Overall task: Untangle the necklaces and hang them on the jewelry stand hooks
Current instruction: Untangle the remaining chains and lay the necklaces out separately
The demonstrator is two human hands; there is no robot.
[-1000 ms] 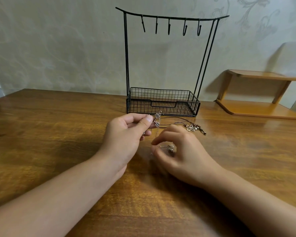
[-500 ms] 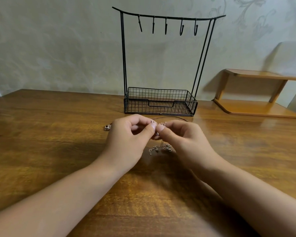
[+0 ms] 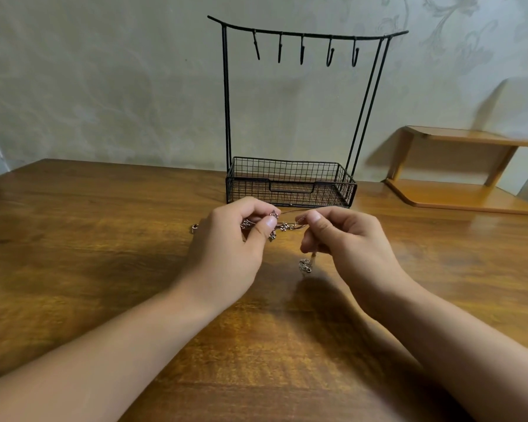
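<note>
A: Status? Which step are we on?

B: Untangling, I'd say. Nothing hung yet. All five hooks [image 3: 302,50] on the jewelry stand [image 3: 290,117] are bare.

A: Where are the necklaces?

B: The necklaces [image 3: 284,226] are held up just above the desk [image 3: 89,239], in front of the stand's wire basket [image 3: 290,185]. A short run of chain with small flower charms spans between the two hands. One clasp end [image 3: 194,228] pokes out to the left of the left hand, near the desk surface.

A: Fingers?

B: Left hand [image 3: 229,248]: thumb and curled fingers pinching the charm cluster. Right hand [image 3: 348,239]: thumb and forefinger pinching a thin chain. A pendant [image 3: 305,265] dangles from that chain below the right hand. Can't tell whether it touches the desk.

A: How many chains in the knot?

B: Can't tell. Too fine from where I'm standing. At least two strands near the right thumb.

A: Next move?

B: My guess: ease the hands apart to find where the strands cross, then feed the pendant end back through the loop. Needs slow, light pulls, since tugging would tighten the knot. Once one chain is free, lift it up to a hook. The stand looks light, so steady it while hooking.
</note>
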